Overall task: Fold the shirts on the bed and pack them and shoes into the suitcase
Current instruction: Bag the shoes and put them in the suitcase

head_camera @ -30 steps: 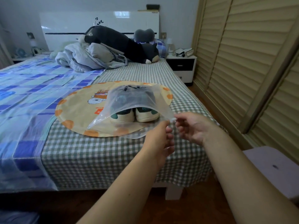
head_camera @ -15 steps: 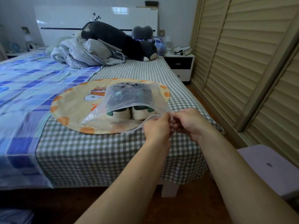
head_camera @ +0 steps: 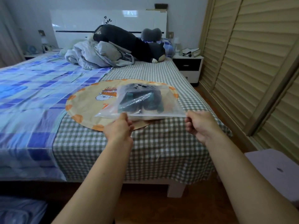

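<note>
Pinching the near edge of the clear bag (head_camera: pixel 145 101) of shoes (head_camera: pixel 142 101), the left hand (head_camera: pixel 119 128) and right hand (head_camera: pixel 199 125) risk an unsealed gap spilling them.

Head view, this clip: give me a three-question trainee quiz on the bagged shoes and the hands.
1. True or false: the shoes are inside the clear plastic bag.
2. Which hand holds the bag's right corner? A) left hand B) right hand C) neither
3. Fill in: the bag sits over a round ______ mat on the checked bedsheet.

Key
1. True; they show dark through the plastic.
2. B; the right hand pinches the right end of the near edge, while the left hand's grip is further left along it.
3. Yellow, with orange spots round its rim.
</note>
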Available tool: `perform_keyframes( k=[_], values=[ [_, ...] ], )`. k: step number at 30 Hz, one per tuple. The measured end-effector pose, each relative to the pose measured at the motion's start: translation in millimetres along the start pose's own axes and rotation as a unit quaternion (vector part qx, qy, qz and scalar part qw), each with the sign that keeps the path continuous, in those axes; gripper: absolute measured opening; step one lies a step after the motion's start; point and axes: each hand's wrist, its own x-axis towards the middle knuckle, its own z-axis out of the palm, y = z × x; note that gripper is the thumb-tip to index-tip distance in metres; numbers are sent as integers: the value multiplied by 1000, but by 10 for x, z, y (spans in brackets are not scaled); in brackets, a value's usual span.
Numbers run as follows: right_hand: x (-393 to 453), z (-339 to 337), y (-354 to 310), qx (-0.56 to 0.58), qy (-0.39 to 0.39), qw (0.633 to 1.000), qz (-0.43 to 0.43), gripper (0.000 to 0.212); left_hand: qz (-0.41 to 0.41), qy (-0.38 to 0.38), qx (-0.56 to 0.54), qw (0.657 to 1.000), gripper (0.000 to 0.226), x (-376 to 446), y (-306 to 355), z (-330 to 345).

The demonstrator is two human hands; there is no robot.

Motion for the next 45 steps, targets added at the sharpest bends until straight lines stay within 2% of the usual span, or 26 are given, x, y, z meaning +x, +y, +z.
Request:
perform_keyframes(
  k=[4,12,14,16,19,21,23,24,27,30,32,33,35,37,39,41,45],
  values=[
    [2,-18,5,4,0,1000,4,18,40,15,24,999,22,178,191,-250],
    [-12,-36,-47,-3,-37,999,2,21,65,52,44,996,12,376,539,-630],
    [4,-46,-59,-22,-32,999,-3,24,59,34,63,996,13,364,575,-666],
    [36,-77,-53,-19,-13,1000,-5,25,23,-20,112,993,15,316,593,-710],
    [74,-108,8,20,15,1000,7,21,-17,-110,256,960,22,265,603,-821],
    [66,-50,32,68,18,997,31,22,-7,-120,318,940,28,267,601,-818],
    [59,25,14,102,-7,993,54,33,9,-125,336,934,36,258,588,-753],
    [59,54,0,104,-22,993,58,34,23,-134,339,931,33,253,581,-719],
    [19,55,0,88,-27,995,48,16,68,-135,387,909,15,212,564,-731],
    [-41,-1,51,147,-5,987,72,15,85,-142,465,870,17,75,558,-856],
    [-138,-9,58,188,-27,977,100,17,60,-147,487,859,15,-46,538,-895],
    [-196,-8,53,194,-43,974,111,20,24,-152,465,872,16,-98,513,-904],
    [-280,-6,23,177,-55,976,111,23,-79,-170,331,925,24,-224,486,-918],
    [-361,28,-131,153,-50,984,80,27,-110,-166,198,960,30,-359,599,-901],
    [-469,107,-328,142,-79,986,48,29,-72,-141,133,978,31,-541,864,-897],
    [-660,203,-602,161,-142,976,39,26,-13,-108,97,989,27,-841,1264,-914],
    [-1190,431,-1131,222,-273,935,27,22,138,-64,107,982,28,-1562,2263,-1078]
  ],
)
